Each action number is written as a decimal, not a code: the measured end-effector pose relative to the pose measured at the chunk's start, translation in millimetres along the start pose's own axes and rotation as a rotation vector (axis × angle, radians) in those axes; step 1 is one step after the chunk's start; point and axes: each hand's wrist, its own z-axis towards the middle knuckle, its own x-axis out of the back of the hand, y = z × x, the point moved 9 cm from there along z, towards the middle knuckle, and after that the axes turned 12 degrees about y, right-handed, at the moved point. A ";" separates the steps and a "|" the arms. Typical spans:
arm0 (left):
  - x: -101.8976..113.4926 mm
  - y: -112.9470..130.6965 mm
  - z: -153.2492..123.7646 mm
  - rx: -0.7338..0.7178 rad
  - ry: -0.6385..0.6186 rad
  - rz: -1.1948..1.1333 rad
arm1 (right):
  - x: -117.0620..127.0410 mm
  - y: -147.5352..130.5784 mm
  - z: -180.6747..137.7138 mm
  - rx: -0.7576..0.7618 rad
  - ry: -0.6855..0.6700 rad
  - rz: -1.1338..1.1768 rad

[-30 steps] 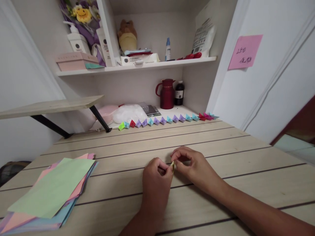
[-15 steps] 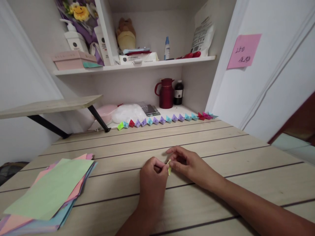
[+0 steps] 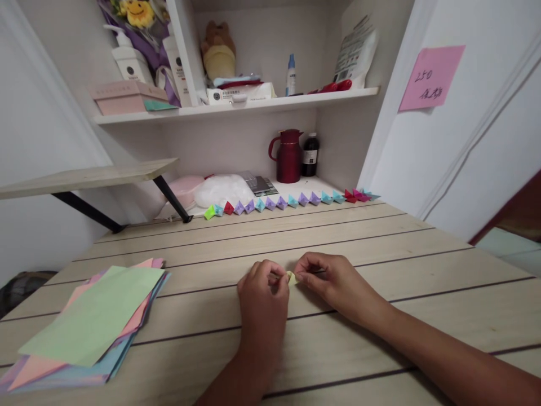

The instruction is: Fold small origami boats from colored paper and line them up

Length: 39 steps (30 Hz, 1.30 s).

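Observation:
A small folded piece of yellow paper (image 3: 292, 278) is pinched between my two hands, just above the middle of the wooden table (image 3: 203, 316). My left hand (image 3: 264, 290) closes thumb and fingertips on its left side. From the right, my right hand (image 3: 332, 281) pinches its other side with thumb and forefinger. Fingertips cover part of the paper, so its full shape is hidden. Along the table's back edge runs a row of small folded paper boats (image 3: 270, 204) in purple, light blue, red, pink and bright green.
A stack of coloured paper sheets (image 3: 95, 316), pale green on top, lies at the left. Behind the table, a shelf (image 3: 236, 107) bears bottles and a plush toy (image 3: 218, 51). Below it stand a dark red jug (image 3: 289, 157) and a dark bottle (image 3: 310, 155). A raised wooden stand (image 3: 84, 177) is at left.
The yellow paper has turned from a narrow upright edge to a wider, flatter shape. My right fingers have closed into a pinch on it. The whole view has shifted slightly.

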 end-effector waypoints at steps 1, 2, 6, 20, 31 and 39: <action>-0.3 -0.6 0.3 0.001 -0.005 0.002 | -0.8 -0.4 -0.5 0.000 -0.003 0.003; -0.4 -1.5 0.6 0.007 -0.006 0.002 | -1.6 -0.3 -0.7 -0.001 -0.006 0.007; 0.4 -5.2 1.3 0.044 0.014 -0.011 | -4.9 1.6 -1.1 -0.005 -0.027 0.025; 4.9 17.2 -1.1 -0.118 0.012 0.115 | 2.7 -10.5 -3.5 0.084 0.042 -0.012; 6.7 29.4 -4.9 -0.278 0.026 0.198 | 6.9 -26.1 -7.3 0.228 0.080 -0.149; 4.3 37.6 -9.5 -0.338 0.004 0.208 | 8.1 -42.1 -13.7 0.383 0.080 -0.261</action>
